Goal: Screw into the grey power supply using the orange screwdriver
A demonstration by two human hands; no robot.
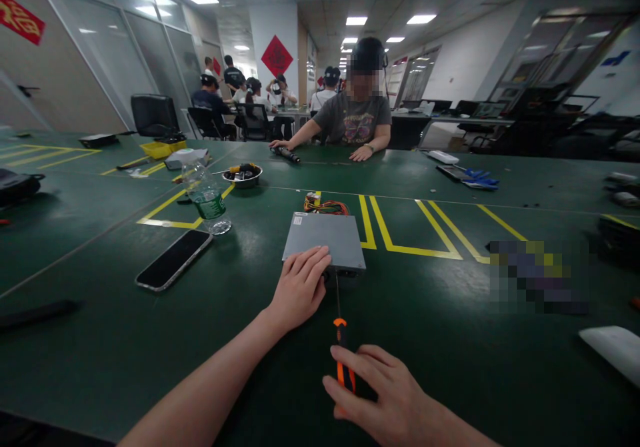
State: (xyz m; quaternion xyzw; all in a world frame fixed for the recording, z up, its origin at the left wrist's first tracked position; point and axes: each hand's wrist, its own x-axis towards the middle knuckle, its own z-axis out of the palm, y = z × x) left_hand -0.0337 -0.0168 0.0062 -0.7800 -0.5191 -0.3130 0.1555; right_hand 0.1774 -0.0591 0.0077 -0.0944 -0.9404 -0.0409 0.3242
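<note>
A grey metal computer power supply [327, 235] lies on the green table in front of me, its bundle of coloured wires [327, 205] at the far side. My left hand [303, 283] holds it at the near left corner, fingers over the top and thumb down by the front face. In my right hand [375, 383] is an orange and black screwdriver [341, 340], gripped by the handle between thumb and fingers. The screwdriver's thin shaft points away from me and reaches the unit's near face. Whether its tip sits on a screw is too small to tell.
Left of the unit are a phone [174, 260], a plastic bottle [207, 200] and a metal bowl [243, 176] of small items. Yellow tape [425, 251] marks the table [240, 380]. Across it sits a person [350, 113], one hand on a dark tool [286, 155]. Blue-handled tools [477, 180] lie far right.
</note>
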